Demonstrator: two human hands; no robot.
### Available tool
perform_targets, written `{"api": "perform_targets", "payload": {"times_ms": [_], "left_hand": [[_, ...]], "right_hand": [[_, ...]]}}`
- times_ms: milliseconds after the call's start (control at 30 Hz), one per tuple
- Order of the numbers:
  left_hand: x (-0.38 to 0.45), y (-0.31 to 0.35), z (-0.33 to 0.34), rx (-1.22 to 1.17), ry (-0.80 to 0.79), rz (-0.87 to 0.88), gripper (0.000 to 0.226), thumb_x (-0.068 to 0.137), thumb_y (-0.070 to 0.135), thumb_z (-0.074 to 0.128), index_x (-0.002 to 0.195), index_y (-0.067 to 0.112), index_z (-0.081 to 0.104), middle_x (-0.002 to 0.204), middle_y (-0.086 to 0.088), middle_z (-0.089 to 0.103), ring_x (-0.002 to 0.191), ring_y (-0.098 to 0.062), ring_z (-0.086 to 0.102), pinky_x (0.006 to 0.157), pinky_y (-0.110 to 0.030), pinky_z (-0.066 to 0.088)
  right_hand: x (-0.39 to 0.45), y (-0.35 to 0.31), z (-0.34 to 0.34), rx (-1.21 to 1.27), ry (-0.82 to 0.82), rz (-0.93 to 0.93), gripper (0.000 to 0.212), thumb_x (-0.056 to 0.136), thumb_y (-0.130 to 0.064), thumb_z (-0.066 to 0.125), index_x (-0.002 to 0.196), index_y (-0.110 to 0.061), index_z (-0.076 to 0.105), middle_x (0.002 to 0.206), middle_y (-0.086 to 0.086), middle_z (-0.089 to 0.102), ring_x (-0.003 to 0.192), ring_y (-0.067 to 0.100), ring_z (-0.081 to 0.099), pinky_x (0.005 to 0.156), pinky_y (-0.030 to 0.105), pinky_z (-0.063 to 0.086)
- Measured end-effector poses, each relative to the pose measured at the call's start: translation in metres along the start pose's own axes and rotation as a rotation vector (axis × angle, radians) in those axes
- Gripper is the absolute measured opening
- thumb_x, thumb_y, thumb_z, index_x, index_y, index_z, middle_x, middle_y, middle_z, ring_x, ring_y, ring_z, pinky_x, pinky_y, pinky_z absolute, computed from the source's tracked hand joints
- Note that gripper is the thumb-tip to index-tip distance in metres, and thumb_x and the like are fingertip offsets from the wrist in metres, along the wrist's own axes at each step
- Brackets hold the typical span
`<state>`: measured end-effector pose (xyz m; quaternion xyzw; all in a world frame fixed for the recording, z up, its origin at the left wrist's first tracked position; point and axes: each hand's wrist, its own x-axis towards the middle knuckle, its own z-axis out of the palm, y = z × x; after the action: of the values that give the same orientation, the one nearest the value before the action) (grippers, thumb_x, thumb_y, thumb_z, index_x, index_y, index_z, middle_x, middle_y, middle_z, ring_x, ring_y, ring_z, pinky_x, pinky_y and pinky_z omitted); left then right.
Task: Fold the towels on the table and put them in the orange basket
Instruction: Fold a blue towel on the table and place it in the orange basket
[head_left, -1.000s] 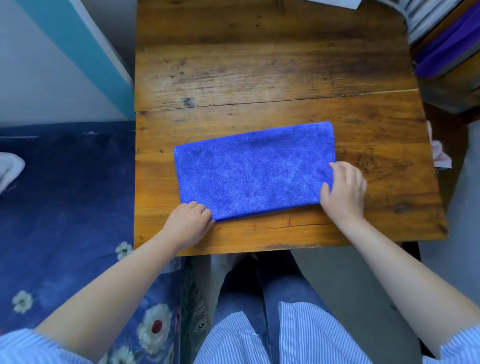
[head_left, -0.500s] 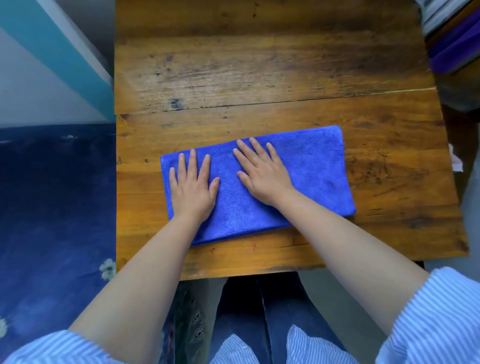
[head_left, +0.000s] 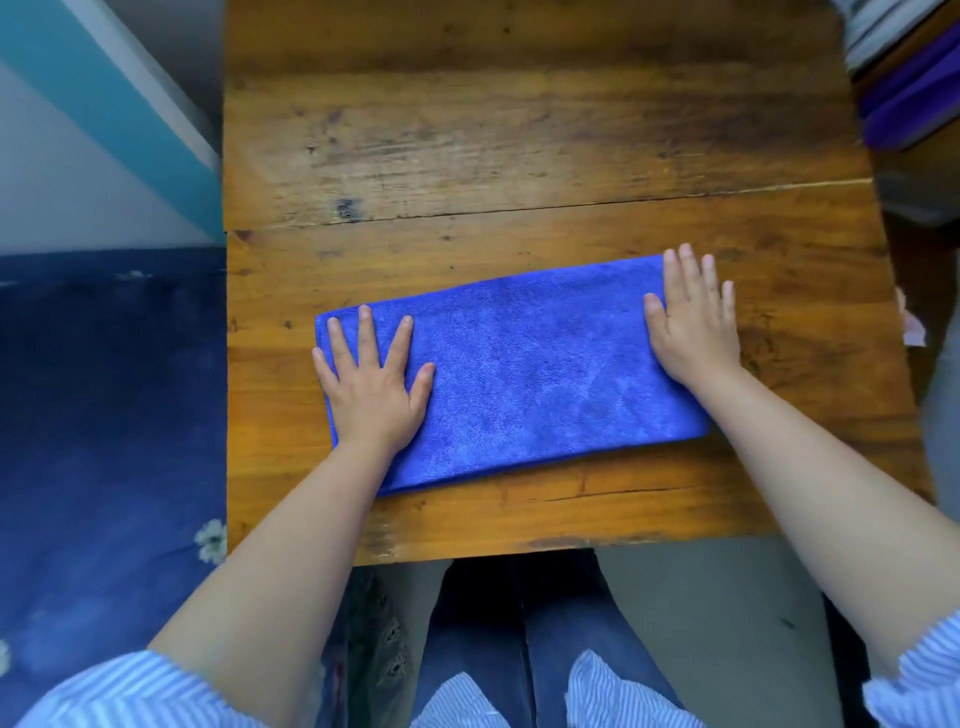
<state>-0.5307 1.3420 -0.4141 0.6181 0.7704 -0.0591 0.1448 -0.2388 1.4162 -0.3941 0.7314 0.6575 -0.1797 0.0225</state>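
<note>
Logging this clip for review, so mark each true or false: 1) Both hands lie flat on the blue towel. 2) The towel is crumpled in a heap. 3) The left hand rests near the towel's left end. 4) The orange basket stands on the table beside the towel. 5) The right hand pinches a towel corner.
1) True: the left hand and right hand lie flat on the blue towel.
2) False: it lies flat, a smooth long rectangle on the wooden table.
3) True.
4) False: no orange basket is in view.
5) False: its fingers are straight, pressing the right end.
</note>
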Motion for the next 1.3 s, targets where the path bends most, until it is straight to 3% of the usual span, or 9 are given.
{"api": "perform_targets", "payload": {"times_ms": [300, 500, 667, 767, 933, 1067, 1167, 1233, 1300], "left_hand": [[-0.005, 0.009, -0.007, 0.014, -0.012, 0.031, 0.057, 0.095, 0.044, 0.034, 0.147, 0.026, 0.018, 0.157, -0.011, 0.001, 0.144, -0.030, -0.005, 0.113, -0.054, -0.004], [-0.020, 0.038, -0.008, -0.018, 0.038, 0.264, 0.056, 0.093, 0.036, 0.045, 0.144, 0.017, 0.030, 0.155, -0.014, 0.013, 0.145, -0.030, 0.006, 0.113, -0.052, 0.002], [-0.017, 0.065, -0.005, 0.073, -0.059, 0.343, 0.055, 0.095, 0.038, 0.037, 0.143, 0.012, 0.029, 0.156, -0.013, 0.010, 0.145, -0.025, 0.003, 0.114, -0.049, 0.001], [-0.008, 0.085, -0.017, 0.079, -0.018, 0.418, 0.045, 0.094, 0.032, 0.041, 0.131, 0.005, 0.042, 0.152, -0.014, 0.023, 0.143, -0.026, 0.014, 0.113, -0.048, 0.008], [0.026, 0.150, -0.043, 0.087, -0.003, 0.550, 0.037, 0.092, 0.021, 0.042, 0.125, 0.005, 0.044, 0.141, -0.011, 0.038, 0.129, -0.028, 0.034, 0.103, -0.039, 0.027], [0.051, 0.198, -0.054, 0.005, -0.229, 0.540, 0.046, 0.090, 0.017, 0.046, 0.134, 0.010, 0.036, 0.127, -0.014, 0.050, 0.113, -0.032, 0.048, 0.084, -0.037, 0.041], [0.066, 0.218, -0.060, -0.159, -0.363, 0.474, 0.055, 0.086, 0.015, 0.054, 0.138, 0.014, 0.034, 0.126, -0.013, 0.053, 0.113, -0.031, 0.051, 0.081, -0.032, 0.042], [0.075, 0.230, -0.064, -0.248, -0.446, 0.429, 0.053, 0.084, 0.011, 0.058, 0.134, 0.014, 0.042, 0.121, -0.011, 0.054, 0.110, -0.029, 0.052, 0.081, -0.028, 0.041], [0.082, 0.235, -0.069, -0.264, -0.525, 0.413, 0.036, 0.080, 0.005, 0.058, 0.115, 0.013, 0.057, 0.098, -0.006, 0.056, 0.093, -0.026, 0.054, 0.072, -0.026, 0.041]], "right_hand": [[-0.079, -0.003, 0.015, 0.036, 0.032, 0.103, 0.059, 0.095, -0.028, 0.040, 0.145, -0.006, 0.018, 0.156, 0.013, 0.010, 0.144, 0.029, 0.004, 0.114, 0.050, 0.002], [-0.109, -0.010, 0.024, 0.081, 0.073, 0.258, 0.058, 0.090, -0.029, 0.049, 0.139, -0.006, 0.031, 0.147, 0.010, 0.034, 0.134, 0.027, 0.031, 0.101, 0.044, 0.024], [-0.119, -0.013, 0.021, 0.088, 0.054, 0.376, 0.050, 0.092, -0.026, 0.048, 0.138, -0.013, 0.035, 0.133, 0.009, 0.043, 0.119, 0.029, 0.039, 0.091, 0.042, 0.028], [-0.120, -0.014, 0.017, 0.159, 0.026, 0.437, 0.048, 0.093, -0.023, 0.046, 0.139, -0.017, 0.034, 0.130, 0.009, 0.043, 0.117, 0.030, 0.038, 0.091, 0.041, 0.032], [-0.114, -0.016, 0.007, 0.285, -0.004, 0.541, 0.047, 0.090, -0.015, 0.051, 0.134, -0.014, 0.035, 0.127, 0.011, 0.044, 0.118, 0.030, 0.039, 0.092, 0.039, 0.036], [-0.101, -0.014, -0.001, 0.376, -0.078, 0.642, 0.038, 0.082, -0.013, 0.058, 0.118, -0.011, 0.045, 0.123, 0.011, 0.052, 0.120, 0.030, 0.042, 0.094, 0.038, 0.037], [-0.091, -0.010, -0.008, 0.417, -0.126, 0.670, 0.032, 0.079, -0.012, 0.057, 0.110, -0.010, 0.051, 0.119, 0.009, 0.058, 0.118, 0.029, 0.045, 0.093, 0.037, 0.037], [-0.087, -0.004, -0.011, 0.434, -0.167, 0.680, 0.024, 0.078, -0.012, 0.055, 0.102, -0.010, 0.057, 0.116, 0.009, 0.059, 0.116, 0.029, 0.047, 0.093, 0.037, 0.036], [-0.086, -0.001, -0.016, 0.433, -0.220, 0.671, 0.021, 0.077, -0.014, 0.054, 0.097, -0.010, 0.060, 0.116, 0.009, 0.058, 0.115, 0.029, 0.046, 0.094, 0.037, 0.036]]}}
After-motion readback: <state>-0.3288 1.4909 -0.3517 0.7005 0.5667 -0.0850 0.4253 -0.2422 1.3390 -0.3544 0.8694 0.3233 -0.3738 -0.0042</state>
